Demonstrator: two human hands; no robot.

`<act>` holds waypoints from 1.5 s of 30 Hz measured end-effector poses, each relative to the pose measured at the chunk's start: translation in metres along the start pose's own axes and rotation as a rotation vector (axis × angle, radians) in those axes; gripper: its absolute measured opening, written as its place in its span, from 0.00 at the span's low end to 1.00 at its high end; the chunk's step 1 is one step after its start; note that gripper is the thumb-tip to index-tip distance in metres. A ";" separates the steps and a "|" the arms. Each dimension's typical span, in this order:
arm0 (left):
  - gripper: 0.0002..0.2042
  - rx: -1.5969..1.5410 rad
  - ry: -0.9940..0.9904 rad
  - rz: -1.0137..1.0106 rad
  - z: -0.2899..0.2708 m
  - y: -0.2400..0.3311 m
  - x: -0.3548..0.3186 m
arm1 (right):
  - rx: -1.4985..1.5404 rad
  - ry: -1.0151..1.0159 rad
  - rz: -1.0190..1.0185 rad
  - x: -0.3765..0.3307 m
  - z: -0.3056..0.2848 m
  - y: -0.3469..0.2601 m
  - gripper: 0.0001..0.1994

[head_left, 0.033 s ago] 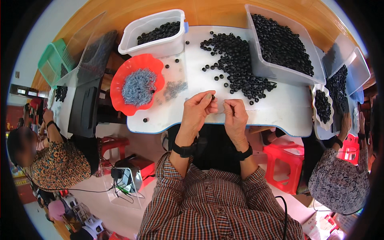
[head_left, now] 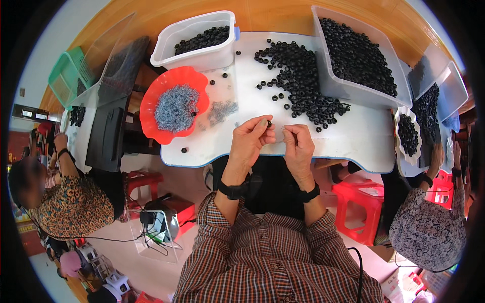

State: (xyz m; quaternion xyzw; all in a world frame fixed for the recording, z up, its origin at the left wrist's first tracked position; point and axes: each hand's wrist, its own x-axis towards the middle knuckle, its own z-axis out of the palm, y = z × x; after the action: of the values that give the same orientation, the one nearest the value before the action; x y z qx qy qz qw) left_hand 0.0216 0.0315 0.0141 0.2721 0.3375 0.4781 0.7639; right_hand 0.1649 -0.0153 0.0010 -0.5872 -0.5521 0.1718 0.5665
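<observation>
At the far left, a co-worker in a leopard-patterned top (head_left: 76,209) sits near a green basket (head_left: 65,78). Moving right, a red scalloped bowl (head_left: 147,108) stands on the white table (head_left: 364,146), heaped with small bluish translucent pieces (head_left: 174,108); a lone black bead (head_left: 184,150) lies just below it. Behind the bowl is a white tub (head_left: 202,59) partly filled with black beads, and a thin scatter of translucent bits (head_left: 222,112) lies to the bowl's right. The left hand (head_left: 248,143) pinches a single holed black bead (head_left: 269,123) between thumb and fingers, over the table's near edge. Just beside it, the right hand (head_left: 299,145) has its thumb and forefinger pressed together; whether anything sits between them is too small to tell. Beyond the hands spreads a loose pile of black beads (head_left: 303,76), reaching up to a clear bin (head_left: 361,96) full of more. Farther right come a white scalloped dish (head_left: 412,160) of black pieces and another co-worker in a grey patterned top (head_left: 429,230).
</observation>
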 end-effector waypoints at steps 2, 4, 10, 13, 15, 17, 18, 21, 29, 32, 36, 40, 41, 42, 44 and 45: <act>0.13 -0.082 -0.018 -0.013 -0.004 -0.002 -0.006 | 0.102 -0.006 0.065 -0.001 0.000 0.002 0.04; 0.13 -0.118 -0.033 -0.012 -0.009 -0.005 -0.006 | 0.202 -0.009 0.126 -0.001 0.001 0.001 0.04; 0.12 -0.193 -0.038 -0.004 -0.010 -0.009 -0.018 | 0.392 -0.120 0.201 -0.006 0.008 -0.022 0.04; 0.12 -0.213 -0.052 0.020 -0.009 -0.009 -0.021 | 0.473 -0.126 0.196 -0.007 0.012 -0.026 0.04; 0.12 -0.229 -0.058 0.033 -0.011 -0.008 -0.024 | 0.428 -0.156 0.236 -0.007 0.011 -0.032 0.04; 0.12 -0.202 -0.043 0.034 -0.014 -0.008 -0.026 | 0.420 -0.171 0.224 -0.009 0.013 -0.035 0.04; 0.12 -0.208 -0.040 0.036 -0.015 -0.008 -0.028 | 0.415 -0.177 0.213 -0.010 0.014 -0.035 0.04; 0.12 -0.179 -0.034 0.053 -0.017 -0.006 -0.033 | 0.346 -0.182 0.153 -0.012 0.017 -0.033 0.04; 0.11 -0.002 0.002 0.112 -0.030 -0.006 -0.048 | 0.243 -0.295 0.123 -0.016 0.015 -0.042 0.04; 0.10 0.027 -0.012 0.107 -0.039 -0.006 -0.053 | 0.274 -0.373 0.191 -0.016 0.014 -0.046 0.03; 0.10 0.014 -0.042 0.094 -0.049 -0.008 -0.061 | 0.370 -0.495 0.373 -0.016 0.013 -0.048 0.01; 0.10 0.016 -0.068 0.075 -0.057 -0.009 -0.064 | 0.417 -0.527 0.444 -0.016 0.017 -0.050 0.02; 0.11 0.009 -0.078 0.071 -0.057 -0.008 -0.064 | 0.421 -0.541 0.485 -0.017 0.018 -0.047 0.03; 0.11 0.010 -0.086 0.068 -0.057 -0.007 -0.064 | 0.425 -0.552 0.526 -0.017 0.019 -0.045 0.04; 0.11 -0.028 -0.075 0.068 -0.056 -0.005 -0.064 | 0.435 -0.542 0.544 -0.016 0.020 -0.045 0.04; 0.11 -0.026 -0.082 0.064 -0.056 -0.005 -0.064 | 0.447 -0.539 0.563 -0.015 0.020 -0.046 0.05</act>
State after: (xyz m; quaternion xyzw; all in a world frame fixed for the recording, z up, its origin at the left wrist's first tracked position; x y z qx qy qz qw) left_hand -0.0386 -0.0237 -0.0083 0.2923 0.2906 0.4952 0.7648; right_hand 0.1222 -0.0301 0.0278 -0.5121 -0.4480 0.5812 0.4464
